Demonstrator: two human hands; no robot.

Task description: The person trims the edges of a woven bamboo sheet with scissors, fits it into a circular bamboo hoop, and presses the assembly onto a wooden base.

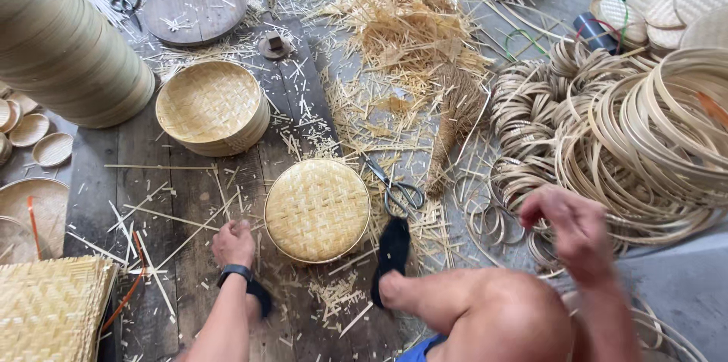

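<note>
While the left hand (233, 243) rests curled on the plank floor (189, 195), holding nothing, a round woven lid (317, 209) lies just right of it. Farther right, the blurred right hand (569, 224) hangs near bamboo rings (644, 142); I cannot tell its fingers' grip.

Scissors (400, 194) (grey-handled) amid bamboo scraps (406, 17)

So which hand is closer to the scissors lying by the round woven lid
The right hand, though not by much. It hovers to the right of the scissors, over the bamboo rings. The left hand rests on the floor beyond the round woven lid.
</note>
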